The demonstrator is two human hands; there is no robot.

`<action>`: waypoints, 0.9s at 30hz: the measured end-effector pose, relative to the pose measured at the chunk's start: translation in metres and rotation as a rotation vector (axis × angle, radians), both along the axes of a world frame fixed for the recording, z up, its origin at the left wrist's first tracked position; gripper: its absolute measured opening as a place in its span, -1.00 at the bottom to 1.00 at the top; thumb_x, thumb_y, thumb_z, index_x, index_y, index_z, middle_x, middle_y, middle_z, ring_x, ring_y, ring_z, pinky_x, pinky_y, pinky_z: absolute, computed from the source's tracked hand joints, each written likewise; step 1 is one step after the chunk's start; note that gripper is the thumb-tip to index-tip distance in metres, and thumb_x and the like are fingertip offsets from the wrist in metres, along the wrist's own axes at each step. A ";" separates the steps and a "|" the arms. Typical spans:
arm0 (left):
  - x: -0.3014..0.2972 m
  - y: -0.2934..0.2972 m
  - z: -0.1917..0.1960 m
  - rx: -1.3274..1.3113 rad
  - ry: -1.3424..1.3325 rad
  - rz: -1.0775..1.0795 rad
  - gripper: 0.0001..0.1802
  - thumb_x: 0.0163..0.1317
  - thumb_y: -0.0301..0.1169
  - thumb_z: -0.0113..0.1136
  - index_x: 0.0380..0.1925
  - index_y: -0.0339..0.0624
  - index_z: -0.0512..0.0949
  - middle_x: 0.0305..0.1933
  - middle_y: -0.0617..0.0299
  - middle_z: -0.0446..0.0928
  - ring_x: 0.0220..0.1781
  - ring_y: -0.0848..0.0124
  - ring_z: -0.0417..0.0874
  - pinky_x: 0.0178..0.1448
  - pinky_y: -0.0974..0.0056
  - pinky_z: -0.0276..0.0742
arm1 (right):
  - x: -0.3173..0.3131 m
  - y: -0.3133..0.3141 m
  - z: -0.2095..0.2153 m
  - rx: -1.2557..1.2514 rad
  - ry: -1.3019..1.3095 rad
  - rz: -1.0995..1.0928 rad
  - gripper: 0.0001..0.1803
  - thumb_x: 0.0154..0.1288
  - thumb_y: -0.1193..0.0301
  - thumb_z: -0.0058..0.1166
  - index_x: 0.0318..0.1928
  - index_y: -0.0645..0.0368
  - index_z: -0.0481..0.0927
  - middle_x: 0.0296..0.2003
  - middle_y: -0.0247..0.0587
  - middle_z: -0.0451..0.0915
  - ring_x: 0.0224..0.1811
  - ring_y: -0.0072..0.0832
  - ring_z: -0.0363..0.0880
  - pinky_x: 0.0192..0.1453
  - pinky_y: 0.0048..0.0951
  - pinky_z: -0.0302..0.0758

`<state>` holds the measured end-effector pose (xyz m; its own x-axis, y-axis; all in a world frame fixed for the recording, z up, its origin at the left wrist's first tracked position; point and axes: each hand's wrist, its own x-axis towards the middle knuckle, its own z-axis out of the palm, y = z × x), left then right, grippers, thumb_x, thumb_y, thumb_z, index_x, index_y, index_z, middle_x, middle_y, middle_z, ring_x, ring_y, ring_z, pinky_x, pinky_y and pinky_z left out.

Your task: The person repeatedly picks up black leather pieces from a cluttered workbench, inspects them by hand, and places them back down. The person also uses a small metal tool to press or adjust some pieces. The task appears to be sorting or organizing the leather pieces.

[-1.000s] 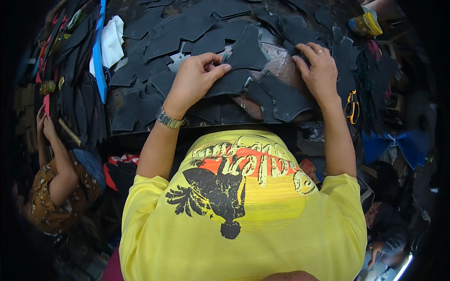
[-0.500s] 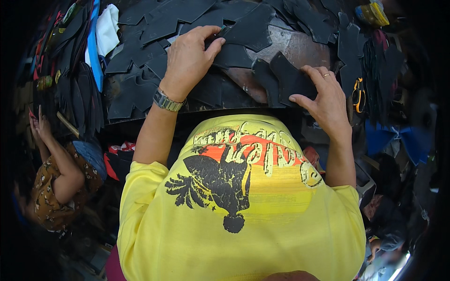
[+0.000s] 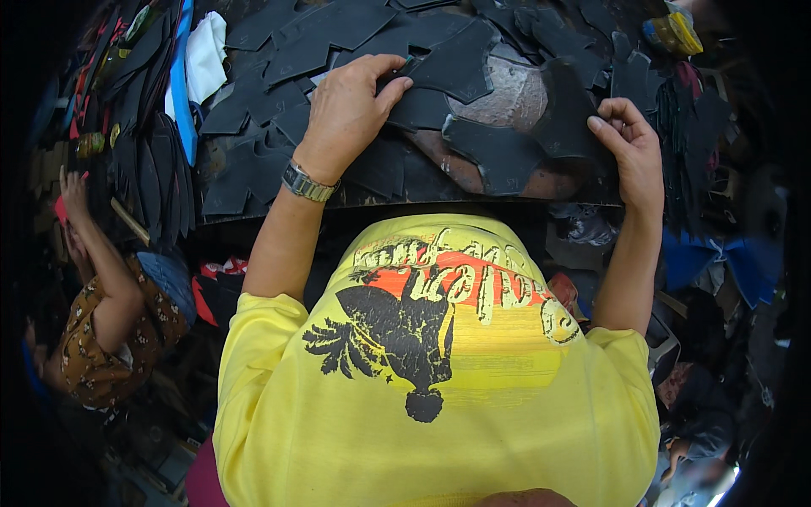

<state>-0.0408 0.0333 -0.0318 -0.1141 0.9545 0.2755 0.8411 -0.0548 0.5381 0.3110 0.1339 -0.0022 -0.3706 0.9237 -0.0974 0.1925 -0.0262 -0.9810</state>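
Observation:
Several flat black cut pieces (image 3: 279,51) lie spread over a worn table (image 3: 507,93). My left hand (image 3: 346,114), with a metal watch (image 3: 306,183) on its wrist, pinches the edge of one black piece (image 3: 456,63) between thumb and fingers. My right hand (image 3: 629,152) grips another black piece (image 3: 566,110) at the table's right side, fingers curled over its edge. A further black piece (image 3: 498,156) lies between the two hands on the bare brown patch of the table.
A white cloth (image 3: 207,55) and a blue strip (image 3: 179,80) lie at the table's left, beside stacked black pieces (image 3: 152,182). Another person in a brown patterned top (image 3: 106,338) sits at the lower left. Blue material (image 3: 726,258) and yellow items (image 3: 672,32) are at the right.
Both hands have shifted toward the right of the table. My right hand has closed on a black piece near the right edge, and my left still pinches its piece.

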 end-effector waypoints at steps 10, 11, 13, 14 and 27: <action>0.007 0.003 0.000 0.084 0.104 -0.014 -0.69 0.33 -0.27 0.37 0.04 -0.06 0.71 -0.13 0.15 0.72 -0.11 0.12 0.77 -0.05 0.13 0.66 | -0.049 -0.027 -0.002 0.871 -0.593 0.036 -0.55 0.20 0.35 0.42 0.10 0.11 0.68 0.01 -0.07 0.68 0.11 -0.03 0.60 0.21 -0.11 0.52; 0.008 0.004 -0.001 0.100 0.113 -0.019 -0.69 0.32 -0.27 0.37 0.02 -0.08 0.71 -0.15 0.14 0.71 -0.12 0.12 0.76 -0.07 0.13 0.65 | -0.055 -0.040 0.000 0.825 -0.571 0.171 -0.52 0.18 0.32 0.44 0.11 0.13 0.67 0.03 -0.06 0.66 0.13 -0.04 0.58 0.24 -0.10 0.49; 0.009 0.006 -0.003 0.134 0.138 -0.018 -0.70 0.27 -0.30 0.39 -0.02 -0.09 0.71 -0.19 0.14 0.69 -0.12 0.13 0.74 -0.08 0.10 0.62 | -0.068 -0.061 0.000 0.807 -0.575 0.385 -0.42 0.10 0.25 0.50 0.13 0.15 0.64 0.06 -0.06 0.62 0.18 -0.05 0.55 0.32 -0.07 0.43; 0.010 0.008 -0.004 0.135 0.155 -0.036 -0.71 0.28 -0.30 0.38 -0.01 -0.09 0.71 -0.18 0.14 0.69 -0.11 0.12 0.74 -0.05 0.10 0.62 | -0.073 -0.067 -0.002 0.819 -0.591 0.425 -0.41 0.09 0.28 0.48 0.15 0.14 0.62 0.08 -0.06 0.59 0.20 -0.04 0.52 0.36 -0.04 0.39; -0.022 0.009 0.015 0.209 -0.021 -0.069 -0.74 0.30 -0.39 0.37 -0.03 -0.17 0.71 -0.09 0.07 0.69 -0.08 0.10 0.75 0.00 0.14 0.67 | -0.078 -0.074 0.012 0.679 -0.633 0.272 -0.34 0.00 0.49 0.36 0.20 0.13 0.51 0.03 0.01 0.52 0.06 0.05 0.55 0.16 -0.08 0.48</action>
<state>-0.0628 0.0427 -0.0168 -0.0579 0.8825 0.4667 0.8204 -0.2244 0.5260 0.2326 0.0602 0.0101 -0.6426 0.7469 0.1709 0.6060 0.6319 -0.4831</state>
